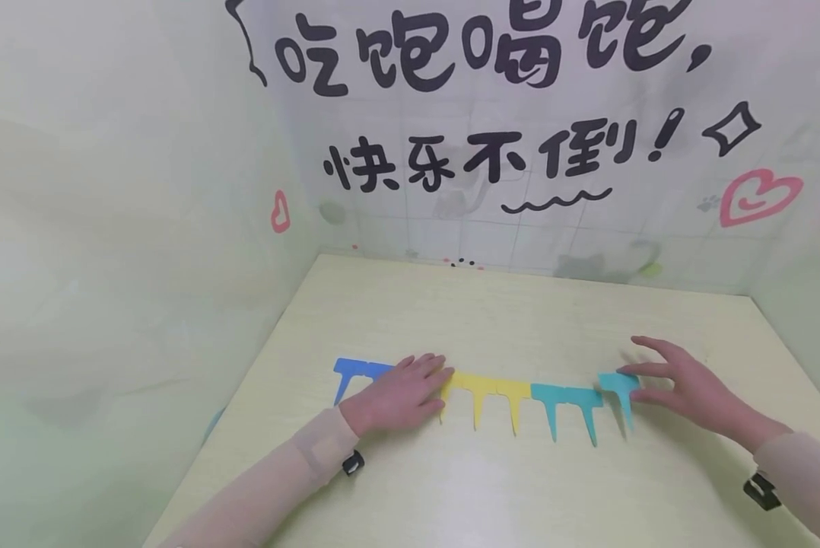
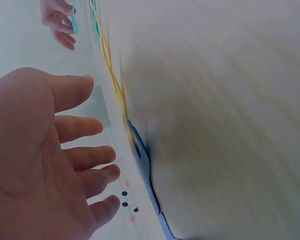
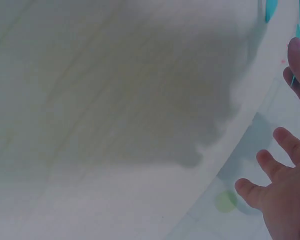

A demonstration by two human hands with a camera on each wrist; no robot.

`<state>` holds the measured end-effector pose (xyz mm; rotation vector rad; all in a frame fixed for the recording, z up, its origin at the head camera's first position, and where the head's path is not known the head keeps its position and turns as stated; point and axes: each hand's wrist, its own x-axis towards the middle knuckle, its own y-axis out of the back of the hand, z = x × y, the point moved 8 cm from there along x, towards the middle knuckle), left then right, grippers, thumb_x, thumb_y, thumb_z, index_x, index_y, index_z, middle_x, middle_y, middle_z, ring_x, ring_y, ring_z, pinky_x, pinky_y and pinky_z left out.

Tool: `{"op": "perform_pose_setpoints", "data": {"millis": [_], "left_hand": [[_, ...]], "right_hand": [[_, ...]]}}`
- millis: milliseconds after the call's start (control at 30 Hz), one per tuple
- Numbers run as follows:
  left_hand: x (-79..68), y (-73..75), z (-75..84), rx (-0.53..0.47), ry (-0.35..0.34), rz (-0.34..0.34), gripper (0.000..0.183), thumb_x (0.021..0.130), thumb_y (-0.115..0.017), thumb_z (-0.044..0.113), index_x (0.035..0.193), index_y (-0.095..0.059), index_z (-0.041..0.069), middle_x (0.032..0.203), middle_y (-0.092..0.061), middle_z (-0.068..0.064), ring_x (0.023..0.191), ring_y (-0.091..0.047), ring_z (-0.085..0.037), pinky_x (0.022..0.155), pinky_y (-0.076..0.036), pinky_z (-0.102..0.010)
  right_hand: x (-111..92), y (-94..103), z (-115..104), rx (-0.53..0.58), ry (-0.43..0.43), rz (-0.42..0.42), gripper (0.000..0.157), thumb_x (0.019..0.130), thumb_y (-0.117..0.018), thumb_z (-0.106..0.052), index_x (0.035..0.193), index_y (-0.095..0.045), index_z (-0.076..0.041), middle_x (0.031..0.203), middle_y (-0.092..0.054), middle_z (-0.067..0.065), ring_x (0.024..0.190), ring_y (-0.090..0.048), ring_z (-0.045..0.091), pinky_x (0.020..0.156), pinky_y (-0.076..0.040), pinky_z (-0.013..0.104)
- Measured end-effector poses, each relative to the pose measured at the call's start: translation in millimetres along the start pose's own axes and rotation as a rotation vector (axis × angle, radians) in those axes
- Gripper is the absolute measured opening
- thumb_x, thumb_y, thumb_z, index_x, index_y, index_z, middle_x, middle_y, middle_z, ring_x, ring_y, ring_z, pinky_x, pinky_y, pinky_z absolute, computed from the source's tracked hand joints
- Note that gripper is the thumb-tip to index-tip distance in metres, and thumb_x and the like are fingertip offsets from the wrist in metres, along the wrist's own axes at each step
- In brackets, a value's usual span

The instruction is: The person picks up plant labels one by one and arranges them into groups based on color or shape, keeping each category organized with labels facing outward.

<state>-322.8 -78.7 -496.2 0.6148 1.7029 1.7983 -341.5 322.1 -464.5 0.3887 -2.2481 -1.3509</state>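
Note:
A row of T-shaped plastic plant labels runs across the table, stems toward me. Blue labels (image 1: 352, 367) lie at its left end, yellow labels (image 1: 495, 384) in the middle and two teal labels (image 1: 566, 396) at the right. My left hand (image 1: 403, 392) is over the join of blue and yellow, hiding part of the row; its fingers are extended and grip nothing. Just past the row's right end, my right hand (image 1: 697, 388) pinches another teal label (image 1: 615, 382) between thumb and index finger, its stem pointing down. The other right-hand fingers (image 3: 272, 167) are spread.
The pale table (image 1: 451, 487) meets a printed white sheet (image 1: 424, 221) with black lettering at the back. Plain pale sheets (image 1: 143, 228) stand along the left and right sides. A black strap piece (image 1: 353, 462) shows under my left wrist.

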Motion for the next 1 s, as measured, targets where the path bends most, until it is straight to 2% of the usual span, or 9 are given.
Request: {"op": "perform_pose_setpoints", "data": {"millis": [300, 500, 733, 867, 1000], "left_hand": [[-1.5, -4.0, -2.7, 0.003, 0.009, -0.023, 0.06, 0.107, -0.04, 0.044, 0.159, -0.032, 0.013, 0.164, -0.027, -0.01, 0.151, -0.021, -0.03, 0.122, -0.02, -0.047], [-3.0, -2.9, -1.9, 0.001, 0.009, -0.018, 0.06, 0.107, -0.04, 0.043, 0.159, -0.033, 0.013, 0.164, -0.028, -0.01, 0.151, -0.022, -0.03, 0.122, -0.02, -0.047], [-1.8, -4.8, -1.8, -0.008, 0.01, -0.018, 0.059, 0.107, -0.041, 0.042, 0.158, -0.033, 0.013, 0.164, -0.028, -0.011, 0.151, -0.022, -0.03, 0.121, -0.02, -0.047], [-1.9, -3.1, -2.1, -0.013, 0.01, -0.013, 0.06, 0.107, -0.041, 0.042, 0.159, -0.032, 0.013, 0.164, -0.027, -0.011, 0.151, -0.021, -0.03, 0.122, -0.02, -0.048], [0.1, 5.5, -4.9, -0.019, 0.031, 0.012, 0.059, 0.107, -0.041, 0.042, 0.158, -0.033, 0.012, 0.164, -0.027, -0.012, 0.151, -0.02, -0.032, 0.122, -0.019, -0.05]], "right_hand": [[-13, -9.6, 5, -0.048, 0.034, 0.015, 0.042, 0.077, -0.088, -0.03, 0.117, -0.077, -0.023, 0.148, -0.044, 0.019, 0.128, -0.039, 0.052, 0.092, -0.035, 0.075], [-15, -15.6, 3, -0.071, 0.056, 0.017, 0.041, 0.076, -0.088, -0.032, 0.115, -0.077, -0.027, 0.148, -0.045, 0.019, 0.128, -0.041, 0.051, 0.091, -0.036, 0.075], [-18, -19.2, 0, -0.103, 0.071, 0.019, 0.042, 0.077, -0.088, -0.032, 0.116, -0.076, -0.027, 0.146, -0.047, 0.019, 0.126, -0.043, 0.049, 0.088, -0.039, 0.072], [-13, -16.3, -4, -0.103, 0.086, 0.035, 0.046, 0.076, -0.089, -0.031, 0.119, -0.075, -0.025, 0.144, -0.049, 0.019, 0.125, -0.045, 0.048, 0.089, -0.04, 0.07], [5, -9.9, -16, -0.171, 0.106, 0.096, 0.049, 0.076, -0.089, -0.027, 0.122, -0.073, -0.02, 0.137, -0.055, 0.021, 0.119, -0.052, 0.047, 0.088, -0.043, 0.066]]}}
